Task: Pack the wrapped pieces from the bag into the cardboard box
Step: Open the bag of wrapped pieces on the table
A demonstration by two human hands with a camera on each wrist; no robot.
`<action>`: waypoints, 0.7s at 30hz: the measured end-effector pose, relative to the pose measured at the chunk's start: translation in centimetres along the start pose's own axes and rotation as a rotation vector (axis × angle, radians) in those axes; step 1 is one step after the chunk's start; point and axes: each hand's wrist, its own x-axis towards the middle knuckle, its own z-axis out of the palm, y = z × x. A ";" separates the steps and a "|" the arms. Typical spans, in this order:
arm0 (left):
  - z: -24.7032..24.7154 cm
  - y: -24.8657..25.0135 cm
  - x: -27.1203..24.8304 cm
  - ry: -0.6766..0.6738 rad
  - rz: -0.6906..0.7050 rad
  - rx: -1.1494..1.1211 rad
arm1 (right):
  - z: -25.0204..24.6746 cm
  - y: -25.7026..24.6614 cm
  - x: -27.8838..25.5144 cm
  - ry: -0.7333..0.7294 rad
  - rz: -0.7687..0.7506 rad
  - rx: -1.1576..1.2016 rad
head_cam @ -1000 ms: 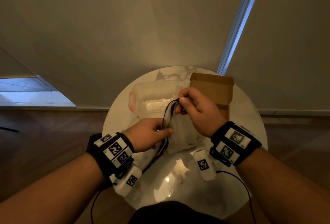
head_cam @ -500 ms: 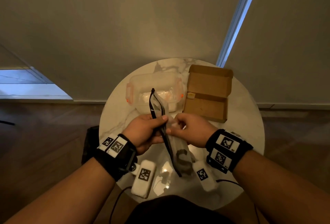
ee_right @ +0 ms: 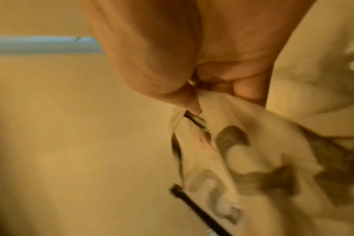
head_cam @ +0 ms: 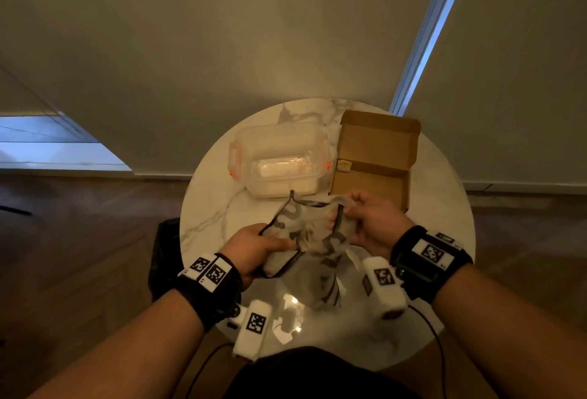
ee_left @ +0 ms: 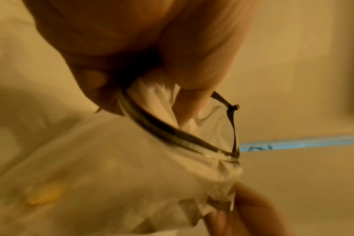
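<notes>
Here the left hand (head_cam: 254, 247) and right hand (head_cam: 370, 224) pinch opposite rims of the clear printed zip bag (head_cam: 313, 239), fingers curled on its black seal; the cardboard box (head_cam: 374, 160) stands open behind.

head view downward, wrists close (bag (head_cam: 313, 239) shared)

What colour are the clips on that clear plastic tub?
Orange clips on the clear plastic tub, clearest in the head view.
</notes>
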 end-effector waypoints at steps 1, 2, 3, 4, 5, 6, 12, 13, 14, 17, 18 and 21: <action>-0.4 -0.5 0.4 0.064 -0.014 0.040 | -0.3 0.1 0.2 -0.019 0.052 0.081; -0.8 -0.9 0.7 0.113 -0.030 0.059 | -0.6 0.2 0.5 -0.029 0.103 0.124; -1.1 -1.2 1.1 0.147 -0.046 0.050 | -0.7 0.4 0.5 -0.041 0.138 0.134; -1.4 -1.6 1.4 0.176 -0.057 0.024 | -0.9 0.8 0.6 -0.049 0.154 0.134; -1.6 -1.8 1.6 0.195 -0.067 -0.010 | -1.0 1.1 0.7 -0.059 0.154 0.132; -1.8 -1.9 1.9 0.210 -0.075 -0.053 | -0.9 1.4 0.7 -0.067 0.142 0.107; -1.2 -1.1 2.7 0.176 -0.137 -0.569 | -2.0 2.6 0.8 0.064 0.000 -0.829; -0.6 -0.9 2.6 0.163 -0.146 -0.607 | -2.3 2.9 0.8 0.094 -0.006 -0.951; -0.2 -0.9 2.7 0.138 -0.164 -0.628 | -2.7 3.4 1.0 0.123 0.007 -1.019; 1.0 -1.0 2.4 -0.087 -0.195 -0.668 | -3.9 4.9 1.5 0.220 0.054 -1.219; 1.3 -1.0 2.2 -0.168 -0.198 -0.639 | -4.3 5.3 1.8 0.254 0.053 -1.252; 1.3 -0.5 1.9 -0.254 -0.143 -0.487 | -5.7 5.8 2.0 0.346 0.100 -1.179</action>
